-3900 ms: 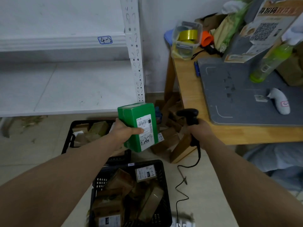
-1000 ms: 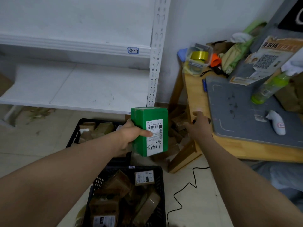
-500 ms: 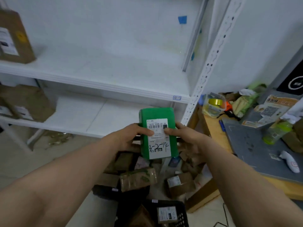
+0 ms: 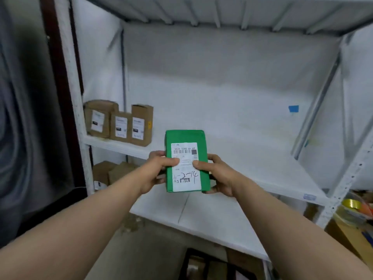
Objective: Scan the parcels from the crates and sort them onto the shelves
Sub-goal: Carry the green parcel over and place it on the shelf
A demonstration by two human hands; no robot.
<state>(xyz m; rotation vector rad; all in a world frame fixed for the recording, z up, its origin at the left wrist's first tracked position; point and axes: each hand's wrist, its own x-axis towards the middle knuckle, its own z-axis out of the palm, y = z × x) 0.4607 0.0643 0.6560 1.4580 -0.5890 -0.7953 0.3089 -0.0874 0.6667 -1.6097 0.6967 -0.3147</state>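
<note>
Upright, green parcel (image 4: 186, 161) gripped by left hand (image 4: 156, 172) and right hand (image 4: 217, 174), fingers curled round its sides

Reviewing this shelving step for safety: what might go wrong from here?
1. The parcel is in the air before the shelf, held only by the left hand and right hand; a slip could drop it toward the crate.
2. Set too far left, it may topple the upright brown boxes.
</note>
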